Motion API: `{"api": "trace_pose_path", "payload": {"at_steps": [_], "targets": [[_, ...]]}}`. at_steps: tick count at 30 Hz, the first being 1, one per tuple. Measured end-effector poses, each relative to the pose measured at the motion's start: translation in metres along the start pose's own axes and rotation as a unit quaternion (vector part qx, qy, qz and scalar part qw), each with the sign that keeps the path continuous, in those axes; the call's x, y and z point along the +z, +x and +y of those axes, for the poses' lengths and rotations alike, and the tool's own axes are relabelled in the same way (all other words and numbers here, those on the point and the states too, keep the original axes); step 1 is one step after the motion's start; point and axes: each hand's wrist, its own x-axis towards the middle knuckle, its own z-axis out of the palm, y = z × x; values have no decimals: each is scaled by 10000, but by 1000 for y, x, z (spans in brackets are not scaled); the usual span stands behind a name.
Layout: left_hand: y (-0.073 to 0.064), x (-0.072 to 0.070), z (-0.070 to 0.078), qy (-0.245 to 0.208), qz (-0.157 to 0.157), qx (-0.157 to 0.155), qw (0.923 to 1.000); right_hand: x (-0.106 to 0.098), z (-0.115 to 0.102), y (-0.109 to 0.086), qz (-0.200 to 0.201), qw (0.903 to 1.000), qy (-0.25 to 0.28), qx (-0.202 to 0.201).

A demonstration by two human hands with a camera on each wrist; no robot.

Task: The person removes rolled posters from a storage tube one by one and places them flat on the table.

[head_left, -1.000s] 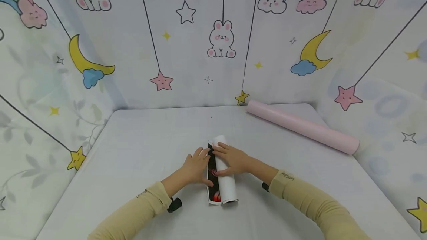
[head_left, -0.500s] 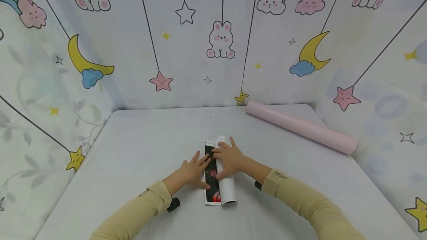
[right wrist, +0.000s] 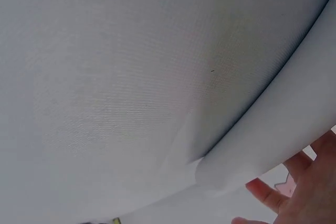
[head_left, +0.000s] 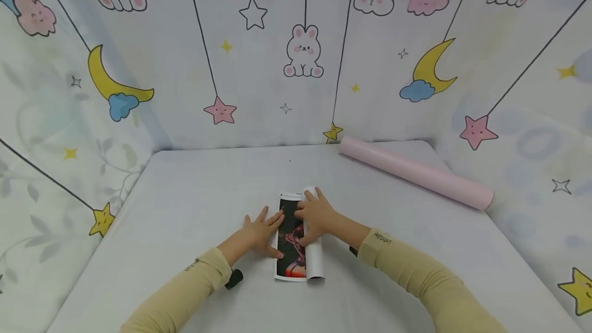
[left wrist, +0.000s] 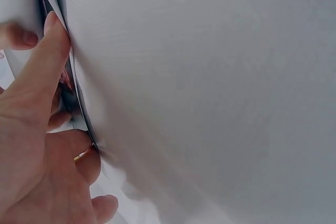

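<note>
Left hand (head_left: 255, 234), fingers spread, touches a dark print (head_left: 289, 238); right hand (head_left: 321, 218), fingers splayed, rests on its rolled side (head_left: 315, 262); pink roll (head_left: 416, 173) spans the table's (head_left: 208, 189) far-right corner.

The left hand (left wrist: 37, 150) touches the printed paper (left wrist: 66, 80)

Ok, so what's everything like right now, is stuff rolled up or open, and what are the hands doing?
Picture sheet: partly unrolled, dark printed side up on its flat part.
Rolled part of the sheet: curled up, white side outward.
Pink roll: rolled up, lying slanted on the table.
Left hand: fingers spread, touching the sheet's left edge.
Right hand: resting on the rolled part.
</note>
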Motion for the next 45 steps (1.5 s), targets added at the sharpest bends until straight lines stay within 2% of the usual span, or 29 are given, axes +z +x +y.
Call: {"api": "trace_pose_path", "payload": {"at_steps": [11, 16, 21, 24, 28, 34, 39, 45], "targets": [[-10, 0, -15, -64, 5, -173, 9998, 0, 8, -9, -161, 9996, -156, 164], [-11, 5, -20, -139, 58, -74, 9999, 4, 13, -16, -53, 9998, -178, 122], [-13, 4, -28, -237, 126, -116, 9996, 14, 30, -27, -157, 9982, -400, 407], [-14, 4, -33, -218, 165, -130, 9995, 21, 42, -36, -169, 9978, -279, 577], [-13, 7, -37, -280, 199, -29, 9994, 27, 58, -51, -34, 9983, -57, 578], [-13, 8, -40, -365, 158, -68, 9992, 33, 80, -67, 41, 9979, -50, 651], [-14, 8, -42, -407, 177, -54, 9990, 35, 92, -78, 236, 9975, 195, 631], [-16, 8, -46, -431, 215, -4, 9988, 34, 102, -91, 240, 9969, 403, 624]]}}
